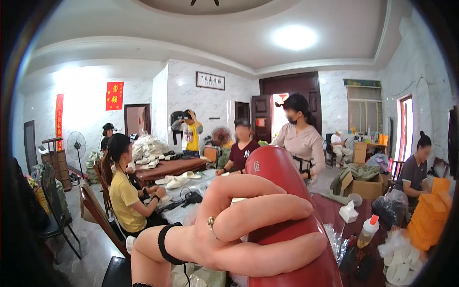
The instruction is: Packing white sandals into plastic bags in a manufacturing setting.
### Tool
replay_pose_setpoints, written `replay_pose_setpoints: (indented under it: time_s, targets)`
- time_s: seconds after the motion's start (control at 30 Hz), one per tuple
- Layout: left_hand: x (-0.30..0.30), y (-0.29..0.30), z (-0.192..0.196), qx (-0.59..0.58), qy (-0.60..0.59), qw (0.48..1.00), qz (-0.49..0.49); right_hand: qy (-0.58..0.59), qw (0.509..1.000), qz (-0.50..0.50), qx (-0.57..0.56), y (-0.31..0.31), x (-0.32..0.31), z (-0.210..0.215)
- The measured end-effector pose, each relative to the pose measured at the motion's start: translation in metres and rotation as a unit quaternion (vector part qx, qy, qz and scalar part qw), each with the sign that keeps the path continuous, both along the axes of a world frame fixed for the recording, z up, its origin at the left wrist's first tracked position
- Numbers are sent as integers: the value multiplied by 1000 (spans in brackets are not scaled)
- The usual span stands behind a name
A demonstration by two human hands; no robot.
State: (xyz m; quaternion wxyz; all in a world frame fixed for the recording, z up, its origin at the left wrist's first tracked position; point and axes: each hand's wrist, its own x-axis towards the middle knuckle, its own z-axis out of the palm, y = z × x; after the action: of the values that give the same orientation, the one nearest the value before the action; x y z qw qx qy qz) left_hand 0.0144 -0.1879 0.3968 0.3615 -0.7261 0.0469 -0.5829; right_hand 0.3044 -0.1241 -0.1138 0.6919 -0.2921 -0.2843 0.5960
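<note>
My left hand (253,227) reaches in from the lower left, with a ring on one finger and a black band at the wrist. Its fingers curl across a long, glossy red object (275,167) with a rounded top and a small pale mark. The lower end of this object runs out of the picture, and its exact kind is unclear. The thumb is hidden. My right hand does not show.
Right of the red object, a dark red table (327,208) holds a red-capped bottle (367,232), a tissue pack (348,213), orange stacked pieces (428,217) and white sandals (404,265). Several people surround tables with pale sandals (177,181). A brown chair (98,215) stands left.
</note>
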Motion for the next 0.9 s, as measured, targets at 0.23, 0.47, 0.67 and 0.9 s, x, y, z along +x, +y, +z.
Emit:
replay_pose_setpoints:
  time_s: [0.23,0.47,0.67,0.9]
  targets:
    - [4,-19,10,-22,14,999,38,-20,999,-1,-29,8,3,-16]
    - [9,-5,26,82,7,996,-16,50,999,7,-21,22,6,-36]
    - [5,-26,28,48,13,999,10,22,1000,15,-16,12,2,-17]
    - [2,-37,30,18,20,999,35,14,999,13,-29,10,-1,-9]
